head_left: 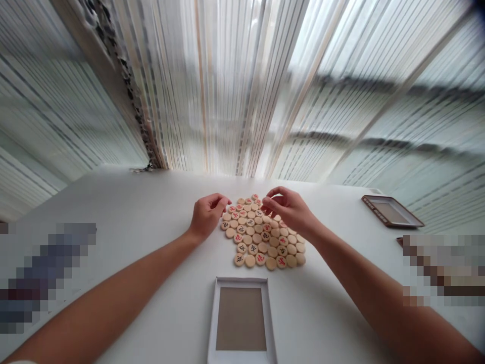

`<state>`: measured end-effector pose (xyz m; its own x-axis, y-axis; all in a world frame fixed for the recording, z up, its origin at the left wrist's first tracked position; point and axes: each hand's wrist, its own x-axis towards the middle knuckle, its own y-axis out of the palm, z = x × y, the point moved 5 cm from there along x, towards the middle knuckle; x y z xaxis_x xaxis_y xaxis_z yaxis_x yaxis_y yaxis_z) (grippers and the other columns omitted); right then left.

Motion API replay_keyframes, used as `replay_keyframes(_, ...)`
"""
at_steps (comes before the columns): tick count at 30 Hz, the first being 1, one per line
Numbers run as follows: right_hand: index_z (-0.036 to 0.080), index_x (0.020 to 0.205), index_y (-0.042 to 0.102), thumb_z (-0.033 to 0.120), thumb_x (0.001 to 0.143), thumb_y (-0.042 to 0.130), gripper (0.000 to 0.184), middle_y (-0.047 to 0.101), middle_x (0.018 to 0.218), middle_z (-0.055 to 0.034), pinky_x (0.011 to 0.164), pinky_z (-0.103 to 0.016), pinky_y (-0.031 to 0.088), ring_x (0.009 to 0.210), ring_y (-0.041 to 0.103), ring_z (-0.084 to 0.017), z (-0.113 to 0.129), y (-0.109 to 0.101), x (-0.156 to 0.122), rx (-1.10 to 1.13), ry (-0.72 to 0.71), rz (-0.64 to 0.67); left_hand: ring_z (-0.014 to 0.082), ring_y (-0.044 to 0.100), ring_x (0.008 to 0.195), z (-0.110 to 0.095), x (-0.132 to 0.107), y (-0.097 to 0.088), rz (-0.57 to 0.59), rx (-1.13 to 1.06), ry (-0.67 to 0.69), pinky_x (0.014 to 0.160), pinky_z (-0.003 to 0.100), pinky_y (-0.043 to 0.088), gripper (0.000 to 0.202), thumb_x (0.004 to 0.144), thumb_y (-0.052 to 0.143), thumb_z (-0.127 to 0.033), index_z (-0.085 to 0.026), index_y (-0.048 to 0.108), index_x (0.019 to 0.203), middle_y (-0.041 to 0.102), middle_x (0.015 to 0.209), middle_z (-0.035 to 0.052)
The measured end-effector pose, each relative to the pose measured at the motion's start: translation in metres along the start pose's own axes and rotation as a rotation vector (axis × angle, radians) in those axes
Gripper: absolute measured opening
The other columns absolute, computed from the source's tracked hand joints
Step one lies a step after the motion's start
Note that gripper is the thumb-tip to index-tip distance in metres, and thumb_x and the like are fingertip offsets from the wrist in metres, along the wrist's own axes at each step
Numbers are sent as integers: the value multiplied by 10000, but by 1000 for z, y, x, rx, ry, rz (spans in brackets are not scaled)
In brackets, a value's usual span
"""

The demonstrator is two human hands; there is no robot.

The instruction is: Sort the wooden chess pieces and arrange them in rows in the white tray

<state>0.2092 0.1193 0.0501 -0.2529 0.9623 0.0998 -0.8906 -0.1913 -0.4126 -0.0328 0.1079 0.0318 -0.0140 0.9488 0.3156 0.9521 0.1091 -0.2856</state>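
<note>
Several round wooden chess discs (261, 237) with red or dark characters lie flat in a close cluster on the white table (132, 227). My left hand (206, 215) rests at the cluster's left far edge, fingers curled, tips touching the discs there. My right hand (290, 208) is at the far right edge of the cluster, its fingers bent in a pinch over the discs. I cannot see whether either hand holds a disc.
A white shallow box (241, 321) with a brown inside lies near me, in front of the discs. A dark brown tray (392, 211) sits at the right. Striped curtains (242, 86) hang behind the table. Blurred patches cover areas at both sides.
</note>
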Motion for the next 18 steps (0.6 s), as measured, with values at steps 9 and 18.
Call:
replay_keyframes(9,151,862,714,502,693,964,464,778,728,-55,552,-236,527,634,712,-153,22,48,-100,554,205,81,88,483,500,-44,-65,28,371,-306,-210,441,216,364,436,937,638,-556,-125,708,922,604,692,6)
replay_keyframes(18,166,843,803,519,734,937,393,752,691,-48,511,-240,558,613,698,-166,42,71,-114,504,118,13,100,569,628,-49,-112,13,296,-415,-144,569,213,475,270,879,828,-409,-166,716,915,668,761,8)
